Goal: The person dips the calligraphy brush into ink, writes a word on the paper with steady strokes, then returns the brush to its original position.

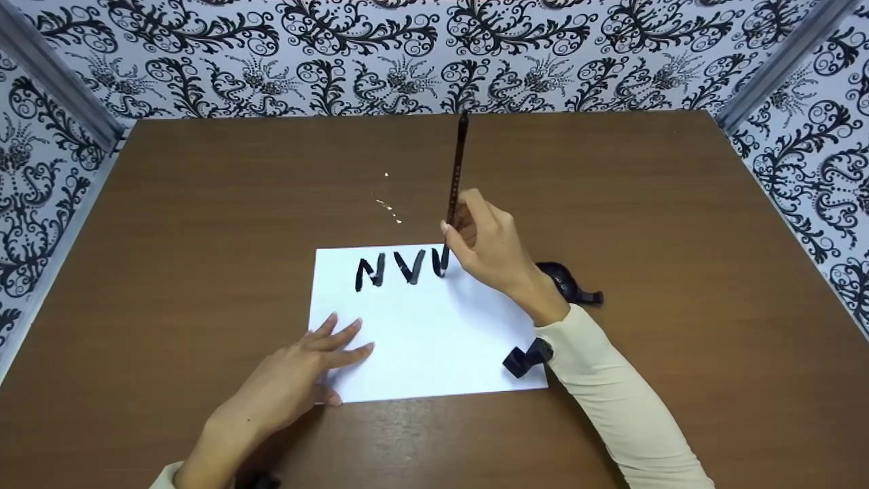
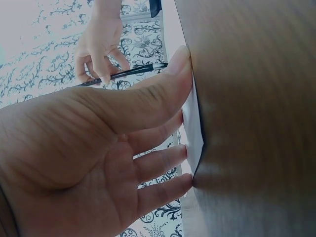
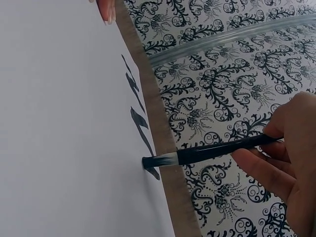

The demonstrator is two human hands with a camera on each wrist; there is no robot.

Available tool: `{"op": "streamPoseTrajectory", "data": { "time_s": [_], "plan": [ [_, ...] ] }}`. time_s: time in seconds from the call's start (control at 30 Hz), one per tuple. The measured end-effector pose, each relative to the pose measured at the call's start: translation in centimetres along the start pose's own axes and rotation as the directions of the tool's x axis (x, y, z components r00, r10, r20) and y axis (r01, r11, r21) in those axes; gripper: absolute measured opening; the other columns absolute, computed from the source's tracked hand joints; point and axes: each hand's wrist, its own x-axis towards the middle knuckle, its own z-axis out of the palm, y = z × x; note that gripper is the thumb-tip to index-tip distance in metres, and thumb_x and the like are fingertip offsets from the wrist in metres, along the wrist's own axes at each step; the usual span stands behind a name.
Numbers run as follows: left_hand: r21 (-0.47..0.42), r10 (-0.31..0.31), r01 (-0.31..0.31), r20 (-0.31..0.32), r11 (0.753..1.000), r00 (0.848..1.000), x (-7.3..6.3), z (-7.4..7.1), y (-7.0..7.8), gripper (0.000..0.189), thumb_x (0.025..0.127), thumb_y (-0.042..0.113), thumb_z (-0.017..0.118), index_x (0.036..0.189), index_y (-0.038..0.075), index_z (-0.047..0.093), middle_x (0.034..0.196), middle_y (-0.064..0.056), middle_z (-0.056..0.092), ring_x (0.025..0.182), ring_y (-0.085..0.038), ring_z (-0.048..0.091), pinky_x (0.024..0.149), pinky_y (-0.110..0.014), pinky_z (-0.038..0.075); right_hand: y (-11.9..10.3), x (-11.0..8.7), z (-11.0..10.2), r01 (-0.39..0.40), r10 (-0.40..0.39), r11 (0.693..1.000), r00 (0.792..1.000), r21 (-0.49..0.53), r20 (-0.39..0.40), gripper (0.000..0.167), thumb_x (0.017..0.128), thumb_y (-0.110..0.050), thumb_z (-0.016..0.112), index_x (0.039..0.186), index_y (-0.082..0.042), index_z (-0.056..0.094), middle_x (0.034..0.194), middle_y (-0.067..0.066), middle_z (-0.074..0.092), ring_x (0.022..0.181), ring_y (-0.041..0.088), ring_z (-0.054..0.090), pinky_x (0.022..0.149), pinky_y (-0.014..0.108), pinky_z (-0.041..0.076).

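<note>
My right hand (image 1: 492, 244) pinches a dark paintbrush (image 1: 457, 163) between thumb and fingers, the handle pointing up. In the right wrist view its bristles (image 3: 160, 160) touch the white paper (image 1: 421, 339), their tip blackened. Black painted strokes (image 1: 370, 272) run along the paper's upper part: an N, a V and a V- or U-like shape under the brush. On the paper's left side rests my left hand (image 1: 292, 373), fingers spread and its thumb at the near edge. Seen from the left wrist, the fingers (image 2: 160, 163) lie fairly straight on the sheet.
A glossy black rounded object (image 1: 562, 280) with a short stub lies right of the paper, partly behind the right wrist. Small pale flecks (image 1: 387, 206) dot the brown table (image 1: 204, 238) beyond the sheet. Black-and-white patterned walls (image 1: 407, 61) with grey corner strips enclose the table.
</note>
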Motion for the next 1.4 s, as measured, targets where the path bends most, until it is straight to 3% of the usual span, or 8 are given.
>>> {"op": "streamPoseTrajectory", "data": {
  "time_s": [0.47,0.6,0.9,1.4],
  "plan": [
    [0.003,-0.022,0.022,0.022,1.000,1.000,0.2,0.0,0.1,0.066,0.069,0.014,0.082,0.131,0.020,0.060,0.146,-0.004,0.042,0.136,-0.035,0.033,0.075,-0.052,0.049,-0.7,0.0,-0.4,-0.016,0.018,1.000,0.996,-0.025,0.082,0.019,0.089,-0.002,0.061,0.103,0.000,0.048,0.081,0.007,0.060,0.072,0.013,0.062,0.058,0.019,0.050],
    [0.003,-0.026,0.026,0.024,1.000,0.999,0.1,0.0,0.1,0.066,0.069,0.014,0.082,0.132,0.020,0.060,0.146,-0.004,0.042,0.136,-0.035,0.033,0.079,-0.055,0.048,-0.8,0.2,-0.9,-0.020,0.020,1.000,0.998,-0.004,0.054,0.018,0.089,-0.002,0.061,0.103,0.001,0.049,0.081,0.008,0.061,0.072,0.013,0.062,0.057,0.020,0.050],
    [-0.009,-0.002,0.002,0.008,1.000,1.000,-0.1,0.0,0.0,0.066,0.070,0.014,0.081,0.132,0.019,0.060,0.146,-0.005,0.042,0.136,-0.035,0.033,0.084,-0.059,0.046,0.3,0.7,-2.6,-0.061,0.061,0.998,0.989,0.002,-0.137,0.017,0.089,-0.002,0.064,0.100,0.003,0.052,0.084,0.010,0.064,0.074,0.016,0.065,0.055,0.025,0.053],
    [0.002,-0.017,0.017,0.015,1.000,1.000,0.0,0.0,0.0,0.067,0.069,0.021,0.080,0.132,0.022,0.059,0.146,-0.004,0.041,0.136,-0.035,0.032,0.082,-0.059,0.046,1.6,0.1,-2.0,-0.058,0.046,0.995,0.988,-0.078,-0.144,0.018,0.092,-0.006,0.062,0.104,0.001,0.050,0.087,0.011,0.062,0.078,0.015,0.065,0.059,0.022,0.053]
  ]
}}
